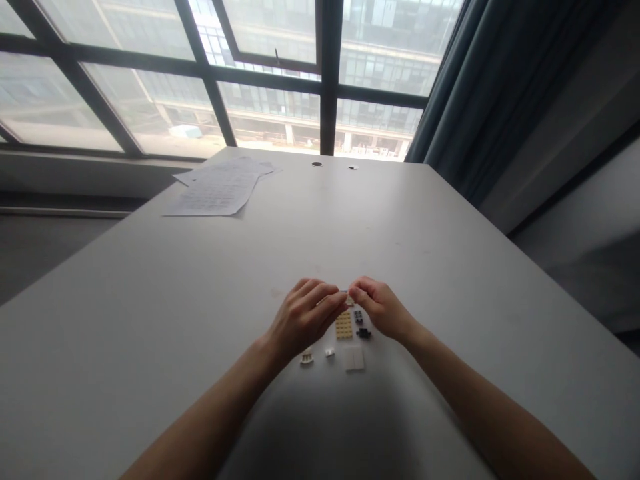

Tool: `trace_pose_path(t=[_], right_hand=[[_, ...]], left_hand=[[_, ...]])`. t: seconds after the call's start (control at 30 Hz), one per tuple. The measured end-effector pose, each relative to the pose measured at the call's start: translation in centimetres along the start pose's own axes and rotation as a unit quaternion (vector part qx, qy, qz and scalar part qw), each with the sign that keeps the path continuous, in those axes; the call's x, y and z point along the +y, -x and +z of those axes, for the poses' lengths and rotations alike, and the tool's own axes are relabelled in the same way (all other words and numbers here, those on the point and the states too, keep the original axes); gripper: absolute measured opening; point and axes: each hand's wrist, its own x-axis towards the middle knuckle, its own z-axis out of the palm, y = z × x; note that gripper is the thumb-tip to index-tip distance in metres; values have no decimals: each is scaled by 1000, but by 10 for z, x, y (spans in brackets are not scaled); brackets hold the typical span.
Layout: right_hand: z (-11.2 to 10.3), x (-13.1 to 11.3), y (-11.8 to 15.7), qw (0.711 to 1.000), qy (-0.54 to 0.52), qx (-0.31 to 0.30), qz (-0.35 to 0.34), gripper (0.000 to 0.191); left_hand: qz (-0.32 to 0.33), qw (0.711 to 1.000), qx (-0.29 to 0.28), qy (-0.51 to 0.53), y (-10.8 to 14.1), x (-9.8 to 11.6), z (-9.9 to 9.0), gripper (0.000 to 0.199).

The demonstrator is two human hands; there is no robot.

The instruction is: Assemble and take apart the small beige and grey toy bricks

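Note:
My left hand (311, 313) and my right hand (377, 303) meet at their fingertips over the white table. Between them is a small pale piece (349, 300), mostly covered by the fingers; both hands are closed on it. Just below lies a tan studded plate (344, 325). To its right are a small grey studded piece (359, 317) and a black piece (364, 333). Nearer to me sit a white flat square piece (355, 359), a small white piece (329, 353) and a cream piece (307, 358), below my left wrist.
Printed paper sheets (215, 190) lie at the far left of the white table (200, 267). Two round holes show near its back edge. Beyond stand large windows, and a dark curtain (465, 93) hangs at the right.

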Motion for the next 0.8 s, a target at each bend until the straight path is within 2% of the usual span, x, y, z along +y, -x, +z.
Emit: trace_pose_path(t=[0.13, 0.23, 0.37, 0.6, 0.8], right_hand=[[1, -3, 2, 998, -58, 0, 16, 32], [2, -4, 4, 996, -84, -3, 3, 30], [4, -4, 5, 997, -72, -6, -16, 28], [7, -1, 6, 998, -24, 38, -39, 41], [10, 1, 7, 997, -56, 50, -1, 49]], left_hand=[[4, 1000, 26, 16, 2, -1, 1, 16], [-7, 999, 41, 22, 4, -3, 1, 17], [-22, 998, 44, 26, 5, -4, 1, 13], [-18, 999, 32, 7, 3, -3, 1, 10], [-15, 1000, 25, 6, 0, -1, 1, 12]])
